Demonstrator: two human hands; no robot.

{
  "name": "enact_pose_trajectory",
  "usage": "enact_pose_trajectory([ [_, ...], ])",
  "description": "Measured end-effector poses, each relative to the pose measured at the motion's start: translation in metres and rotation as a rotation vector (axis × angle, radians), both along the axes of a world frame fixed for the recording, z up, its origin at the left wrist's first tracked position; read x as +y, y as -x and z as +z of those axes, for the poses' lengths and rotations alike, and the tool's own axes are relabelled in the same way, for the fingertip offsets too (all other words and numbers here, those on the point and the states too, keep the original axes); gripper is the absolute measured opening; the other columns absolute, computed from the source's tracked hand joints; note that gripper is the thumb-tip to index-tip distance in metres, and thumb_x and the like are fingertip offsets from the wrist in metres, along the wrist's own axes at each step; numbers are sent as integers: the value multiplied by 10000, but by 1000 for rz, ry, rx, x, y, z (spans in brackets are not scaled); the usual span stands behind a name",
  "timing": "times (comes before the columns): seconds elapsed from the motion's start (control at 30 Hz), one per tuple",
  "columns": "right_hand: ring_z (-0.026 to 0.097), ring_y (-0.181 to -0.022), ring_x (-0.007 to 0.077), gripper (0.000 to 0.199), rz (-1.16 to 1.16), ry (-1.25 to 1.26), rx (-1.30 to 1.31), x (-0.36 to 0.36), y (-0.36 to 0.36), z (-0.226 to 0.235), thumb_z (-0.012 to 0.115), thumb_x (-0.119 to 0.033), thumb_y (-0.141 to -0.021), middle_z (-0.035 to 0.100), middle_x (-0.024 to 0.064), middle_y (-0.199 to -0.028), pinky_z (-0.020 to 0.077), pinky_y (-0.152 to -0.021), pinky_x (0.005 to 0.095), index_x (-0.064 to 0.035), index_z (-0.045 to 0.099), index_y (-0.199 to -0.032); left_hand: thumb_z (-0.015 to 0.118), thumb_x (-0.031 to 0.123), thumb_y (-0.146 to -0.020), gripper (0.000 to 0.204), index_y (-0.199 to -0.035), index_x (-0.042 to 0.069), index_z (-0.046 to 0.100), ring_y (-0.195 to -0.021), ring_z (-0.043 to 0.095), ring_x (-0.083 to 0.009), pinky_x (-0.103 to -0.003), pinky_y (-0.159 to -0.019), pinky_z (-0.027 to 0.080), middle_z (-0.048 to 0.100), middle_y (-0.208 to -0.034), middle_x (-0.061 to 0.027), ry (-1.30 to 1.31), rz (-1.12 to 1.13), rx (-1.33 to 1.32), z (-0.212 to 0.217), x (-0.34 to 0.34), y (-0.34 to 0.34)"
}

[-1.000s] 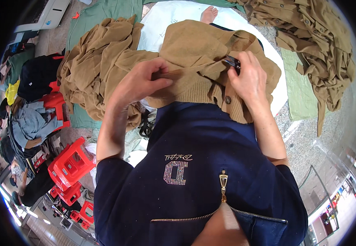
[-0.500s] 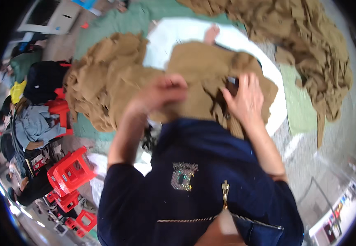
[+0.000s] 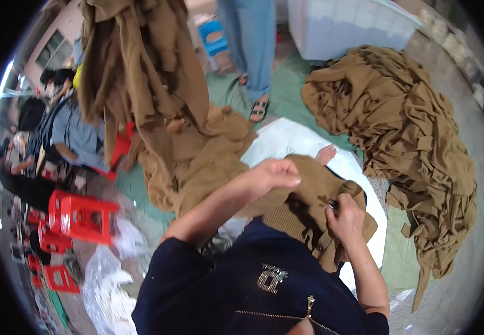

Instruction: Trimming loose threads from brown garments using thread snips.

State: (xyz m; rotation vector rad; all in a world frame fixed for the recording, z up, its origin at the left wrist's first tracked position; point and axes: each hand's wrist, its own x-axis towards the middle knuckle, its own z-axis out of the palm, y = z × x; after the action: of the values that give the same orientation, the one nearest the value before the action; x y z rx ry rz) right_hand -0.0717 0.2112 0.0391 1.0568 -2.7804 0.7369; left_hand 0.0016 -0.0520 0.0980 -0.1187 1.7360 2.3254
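Note:
A brown knitted garment (image 3: 286, 220) with a ribbed edge lies bunched over my lap. My left hand (image 3: 275, 176) is raised above its left side, the fingers curled in and pressed against the thumb. Whatever it may pinch is too small to make out. On the garment's right part rests my right hand (image 3: 348, 219), its fingers closed round a small dark tool (image 3: 333, 205) with a shiny spot. Most of that tool is hidden in the fingers, so its kind does not show.
Brown garments hang at upper left (image 3: 147, 61) over a brown pile (image 3: 219, 145). Another heap (image 3: 392, 111) lies right. A person in jeans (image 3: 247, 44) stands ahead near a white bin (image 3: 348, 28). Red stools (image 3: 83, 215) and plastic bags (image 3: 108, 285) are left.
My view has tilted up, bringing in the standing person, bin and hanging garments. My left hand has moved right, lifted off the cloth; my right hand has closed round the small tool.

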Motion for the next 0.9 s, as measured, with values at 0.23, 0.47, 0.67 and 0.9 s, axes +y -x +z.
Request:
enact_pose_trajectory([
  [0.23,583,-827,409,264,-43,132,44,-1,-23,-18,600,36,-702,569,174,-892,471,-702,457,-17,540,-954,701,114,-863,124,-918,12,658,-782,568,-79,-213,-702,434,635,-845,-1,-241,141,-31,-13,44,4],
  [0.47,550,-822,98,117,-338,608,-662,67,1,-23,596,73,-851,590,20,-916,440,-758,228,-3,577,-938,679,148,-901,148,-913,18,609,-758,530,-46,-215,-687,422,604,-839,28,30,-38,138,-8,12,-22],
  [0.67,516,-856,105,144,-216,708,-425,99,12,-4,583,58,-872,574,33,-955,412,-789,227,1,577,-1004,709,245,-865,283,-924,-20,630,-776,578,-102,-317,-691,456,638,-781,-53,731,-160,72,-20,1,-38],
  [0.9,603,-774,344,198,473,353,339,17,-25,55,618,10,-791,608,178,-905,510,-703,418,11,589,-987,666,207,-896,240,-964,-18,619,-715,555,-116,-303,-661,451,636,-765,-54,274,-74,275,-2,56,-7],
])
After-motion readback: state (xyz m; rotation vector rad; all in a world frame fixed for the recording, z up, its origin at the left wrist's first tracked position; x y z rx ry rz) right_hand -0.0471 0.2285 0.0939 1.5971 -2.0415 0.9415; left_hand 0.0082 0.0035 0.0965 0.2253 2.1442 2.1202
